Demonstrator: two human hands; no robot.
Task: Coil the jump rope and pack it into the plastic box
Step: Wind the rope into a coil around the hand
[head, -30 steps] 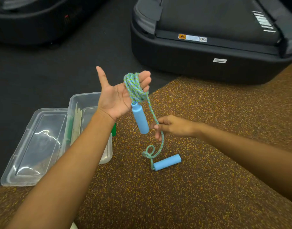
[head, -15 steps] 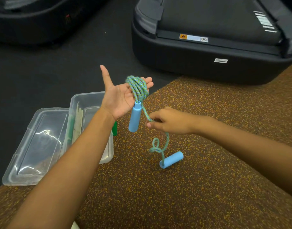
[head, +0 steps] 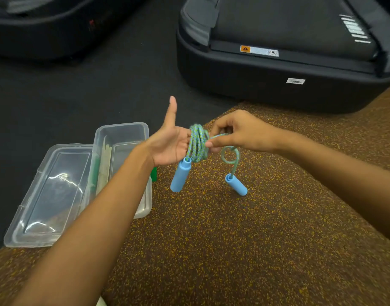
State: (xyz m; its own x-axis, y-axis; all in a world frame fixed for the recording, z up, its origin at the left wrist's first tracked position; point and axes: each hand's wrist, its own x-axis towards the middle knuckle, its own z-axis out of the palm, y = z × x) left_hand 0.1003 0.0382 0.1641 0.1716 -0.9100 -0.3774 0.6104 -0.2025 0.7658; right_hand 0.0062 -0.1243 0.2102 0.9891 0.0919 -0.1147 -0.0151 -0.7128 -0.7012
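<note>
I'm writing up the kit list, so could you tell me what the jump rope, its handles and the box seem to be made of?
Jump rope: braided fabric cord, matte, with a blue-green woven pattern. Handles: probably foam or soft plastic, plain matte blue, no glare. Box: clear hard plastic, glossy; you see through its walls.

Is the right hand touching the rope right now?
Touching. The head view shows the right hand pinching the rope between thumb and fingertips, right beside the coil wound around the left hand.
</note>
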